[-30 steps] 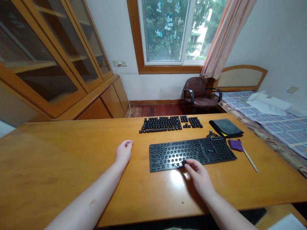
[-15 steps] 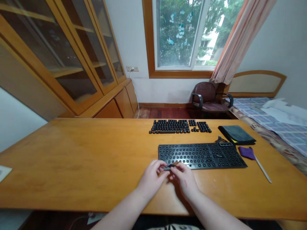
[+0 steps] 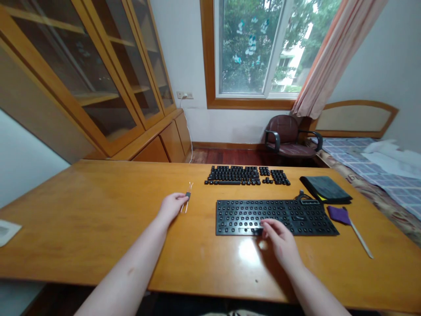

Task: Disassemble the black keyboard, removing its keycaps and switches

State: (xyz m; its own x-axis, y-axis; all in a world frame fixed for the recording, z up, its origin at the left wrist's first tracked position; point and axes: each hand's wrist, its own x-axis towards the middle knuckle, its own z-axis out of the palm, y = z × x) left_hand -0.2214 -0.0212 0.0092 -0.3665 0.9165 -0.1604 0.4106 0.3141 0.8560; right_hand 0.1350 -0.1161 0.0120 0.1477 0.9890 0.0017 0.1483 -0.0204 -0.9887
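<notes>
My left hand [image 3: 171, 206] is closed around a small dark-handled keycap puller [image 3: 188, 194] with thin metal wires at both ends, low over the table left of the keyboard. The black keyboard base [image 3: 279, 213] has its keycaps off and rows of switches exposed. At its front edge, my right hand [image 3: 279, 239] has thumb and fingers pinched together; what they hold, if anything, is too small to make out. Behind the base, removed black keycaps [image 3: 233, 174] are laid out in keyboard order.
Right of the keyboard base lie a dark folded pouch [image 3: 325, 188], a purple cloth [image 3: 339, 215] and a thin pale stick [image 3: 361, 239]. A paper [image 3: 9, 231] rests at the table's left edge. A tiny dark bit [image 3: 256, 281] lies near the front edge.
My hands were together at the keyboard base's front left corner. Now the left has moved left and away with the keycap puller, and the right has shifted right along the front edge.
</notes>
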